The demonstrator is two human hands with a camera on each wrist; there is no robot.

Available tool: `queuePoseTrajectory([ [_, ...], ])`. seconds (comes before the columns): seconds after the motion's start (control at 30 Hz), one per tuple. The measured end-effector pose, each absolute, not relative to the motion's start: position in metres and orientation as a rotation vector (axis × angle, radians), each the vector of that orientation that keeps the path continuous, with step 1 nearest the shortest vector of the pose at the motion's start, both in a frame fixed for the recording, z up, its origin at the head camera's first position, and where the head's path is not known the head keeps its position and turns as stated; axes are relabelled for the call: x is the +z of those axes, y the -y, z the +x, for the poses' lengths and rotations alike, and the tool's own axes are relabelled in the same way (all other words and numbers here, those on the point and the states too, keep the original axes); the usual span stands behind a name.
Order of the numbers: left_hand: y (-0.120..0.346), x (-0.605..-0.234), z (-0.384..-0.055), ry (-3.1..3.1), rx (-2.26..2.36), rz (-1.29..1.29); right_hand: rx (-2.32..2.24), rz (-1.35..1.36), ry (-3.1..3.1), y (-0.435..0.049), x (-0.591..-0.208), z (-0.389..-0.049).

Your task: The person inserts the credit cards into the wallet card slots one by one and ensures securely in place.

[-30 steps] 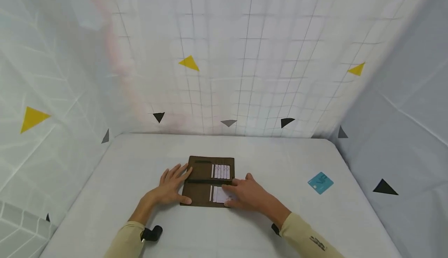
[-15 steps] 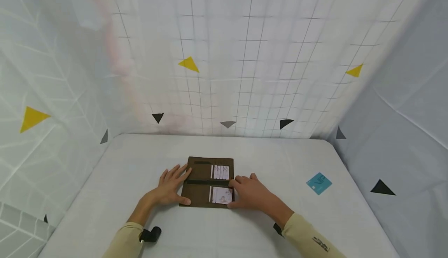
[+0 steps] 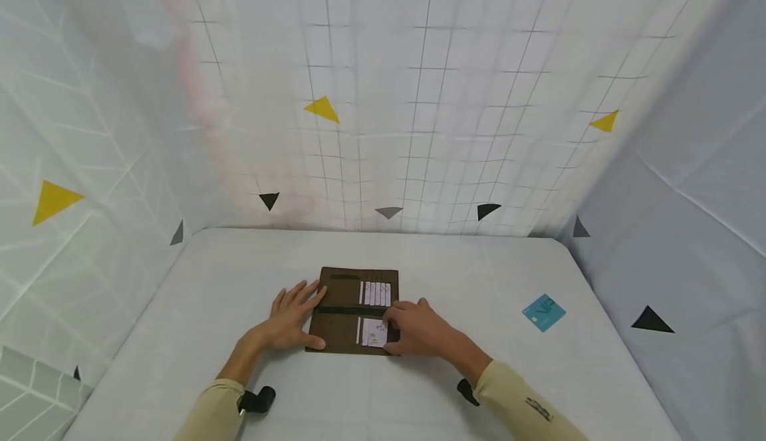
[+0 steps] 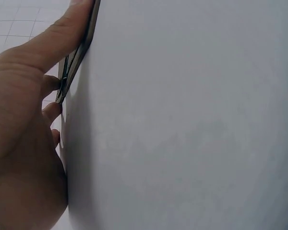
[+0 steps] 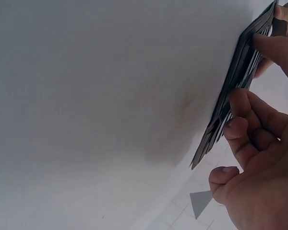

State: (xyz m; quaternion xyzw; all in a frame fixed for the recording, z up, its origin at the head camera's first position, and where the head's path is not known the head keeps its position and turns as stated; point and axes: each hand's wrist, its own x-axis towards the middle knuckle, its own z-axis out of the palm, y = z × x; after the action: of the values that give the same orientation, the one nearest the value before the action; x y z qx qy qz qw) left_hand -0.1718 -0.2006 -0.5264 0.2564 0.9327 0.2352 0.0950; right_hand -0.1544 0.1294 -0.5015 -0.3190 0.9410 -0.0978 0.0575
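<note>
A brown bifold wallet (image 3: 336,332) lies spread out flat on the white table, its fold running across. Overlapping pale patterned cards (image 3: 376,293) sit in its upper half. In the lower half is a pale card (image 3: 375,333) with a floral pattern. My left hand (image 3: 289,318) rests along the wallet's left edge, fingers spread and thumb near the lower corner. At the right edge, my right hand (image 3: 421,329) holds the lower card's outer end between thumb and forefinger, hiding part of it. The right wrist view shows the wallet (image 5: 230,86) edge-on with thumb and forefinger touching it.
A teal card (image 3: 544,312) marked VIP lies on the table (image 3: 473,275) to the right. White sheeting with grid lines and yellow, black and grey triangles encloses the table at the back and both sides. Black straps (image 3: 257,400) cross the wrists.
The right hand first drew back slightly to the right, then moved left again, and the lower card's right end now sits farther inside the wallet's edge. The left hand has stayed put.
</note>
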Motion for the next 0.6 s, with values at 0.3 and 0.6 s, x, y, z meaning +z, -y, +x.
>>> queuePoseTrajectory([
  [0.3,0.201,-0.529,-0.173,-2.769,0.689,0.748,-0.296,-0.991,-2.848,-0.108,-0.503,-0.16],
  [0.6,0.198,-0.526,-0.172,-2.769,0.681,0.751,-0.27,-0.96,-2.827,-0.105,-0.5,-0.16],
])
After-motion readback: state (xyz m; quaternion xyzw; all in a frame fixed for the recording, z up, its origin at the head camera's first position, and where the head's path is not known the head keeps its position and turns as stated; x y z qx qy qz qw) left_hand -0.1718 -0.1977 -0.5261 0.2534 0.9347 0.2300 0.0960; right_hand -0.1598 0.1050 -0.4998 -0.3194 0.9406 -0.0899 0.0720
